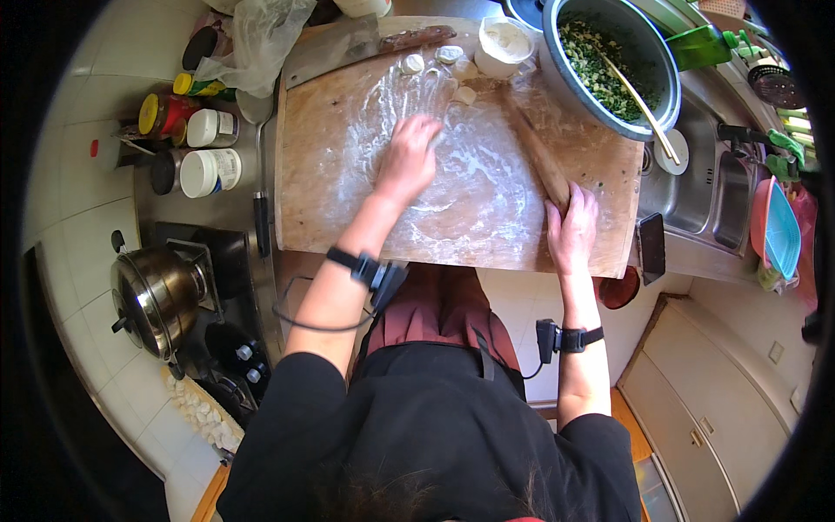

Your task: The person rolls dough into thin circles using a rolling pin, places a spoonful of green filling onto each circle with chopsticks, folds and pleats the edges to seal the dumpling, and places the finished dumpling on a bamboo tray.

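Note:
My right hand (574, 225) grips the near end of a wooden rolling pin (538, 153), which lies slanted across the right part of a floured wooden board (313, 196). My left hand (411, 153) hovers over or rests on the flour at the board's middle. Its fingers are curled and slightly blurred, and their tips hide whatever may be between them. Beyond it several small dough pieces lie near the far edge, among them a round one (412, 63) and a flatter one (465, 96). A clear plastic tub of flour (505, 49) stands beside them.
A cleaver (336, 52) lies along the board's far left edge. At the far right, a large pot (668, 85) holds chopped green filling and chopsticks (629, 88). Left are jars (202, 173) and a lidded steel pot (153, 297); right, a sink (691, 183) and a phone (650, 248).

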`<state>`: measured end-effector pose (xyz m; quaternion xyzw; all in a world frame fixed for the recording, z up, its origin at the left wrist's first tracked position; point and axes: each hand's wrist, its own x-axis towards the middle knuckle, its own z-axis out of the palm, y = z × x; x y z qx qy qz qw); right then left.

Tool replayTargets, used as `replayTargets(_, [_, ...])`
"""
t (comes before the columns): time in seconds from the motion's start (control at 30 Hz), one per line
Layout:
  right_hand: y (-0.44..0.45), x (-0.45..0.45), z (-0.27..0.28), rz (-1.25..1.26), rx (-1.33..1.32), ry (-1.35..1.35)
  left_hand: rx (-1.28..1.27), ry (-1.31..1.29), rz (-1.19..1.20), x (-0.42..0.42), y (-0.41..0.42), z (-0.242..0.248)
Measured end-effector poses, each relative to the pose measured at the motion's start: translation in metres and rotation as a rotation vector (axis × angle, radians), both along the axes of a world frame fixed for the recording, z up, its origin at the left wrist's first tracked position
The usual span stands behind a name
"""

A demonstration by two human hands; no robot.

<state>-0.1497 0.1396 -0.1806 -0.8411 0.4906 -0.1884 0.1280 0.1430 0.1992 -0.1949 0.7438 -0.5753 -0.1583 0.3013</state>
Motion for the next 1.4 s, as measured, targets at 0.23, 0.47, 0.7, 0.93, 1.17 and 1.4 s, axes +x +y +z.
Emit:
replayTargets(0.23, [0.008,0.015,0.005,0.152,0.053,-0.091,-0.07,-0.058,0.239,0.002,0.037,-0.001])
replayTargets(0.47, [0.01,0.032,-0.003,0.136,-0.036,-0.091,0.019,-0.419,0.392,0.001,-0.021,-0.021])
replayTargets(0.7, [0.011,0.04,-0.01,0.106,-0.125,0.0,0.122,-0.459,0.404,0.009,-0.021,-0.024])
replayTargets(0.93, [0.008,0.041,-0.013,0.109,-0.151,-0.004,-0.278,0.448,0.505,0.045,0.003,-0.016])
replayTargets(1.17, [0.008,0.04,-0.014,0.104,-0.167,-0.01,0.229,-0.109,0.287,-0.014,0.044,0.022])
replayTargets(1.4, [0.009,0.039,-0.015,0.107,-0.132,-0.031,-0.114,0.048,0.306,-0.008,0.038,0.017])
